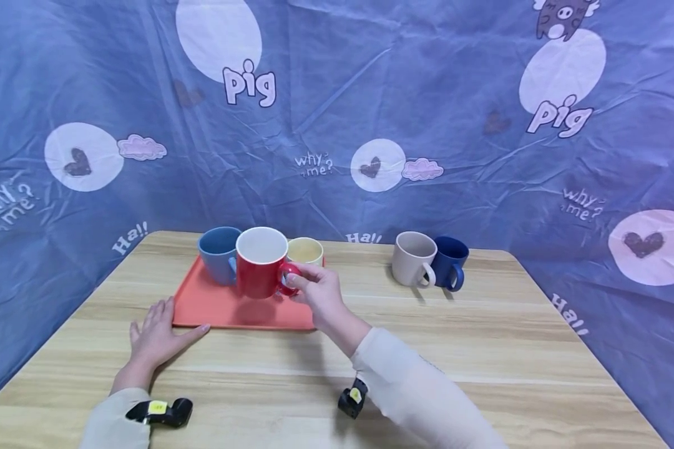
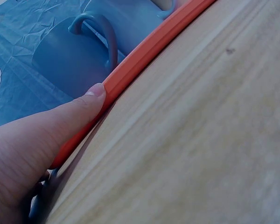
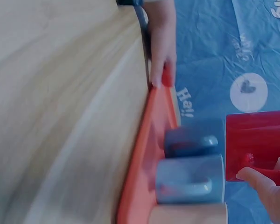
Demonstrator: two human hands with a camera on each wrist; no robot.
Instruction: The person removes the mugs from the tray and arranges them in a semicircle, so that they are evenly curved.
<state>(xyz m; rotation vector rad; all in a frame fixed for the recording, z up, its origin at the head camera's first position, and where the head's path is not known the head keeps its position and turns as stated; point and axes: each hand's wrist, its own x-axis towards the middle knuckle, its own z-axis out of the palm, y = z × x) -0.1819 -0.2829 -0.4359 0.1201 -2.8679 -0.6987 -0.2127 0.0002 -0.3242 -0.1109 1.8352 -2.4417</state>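
Observation:
My right hand [image 1: 324, 296] pinches a red mug [image 1: 255, 274] with a white inside by its handle. The mug is upright, held above an orange tray [image 1: 224, 315]. On the tray's left stands a blue mug [image 1: 216, 249]; a pale yellow mug [image 1: 306, 249] is at its right, partly behind my right hand. The right wrist view also shows a lighter blue mug [image 3: 191, 179] between them, which the red mug mostly hides in the head view. My left hand [image 1: 156, 333] rests with spread fingers at the tray's near left corner, its thumb [image 2: 91, 95] against the front rim.
A beige mug [image 1: 412, 259] and a navy mug [image 1: 450, 259] stand side by side at the back right of the wooden table [image 1: 483, 362]. A blue printed cloth [image 1: 326, 112] hangs behind and at both sides.

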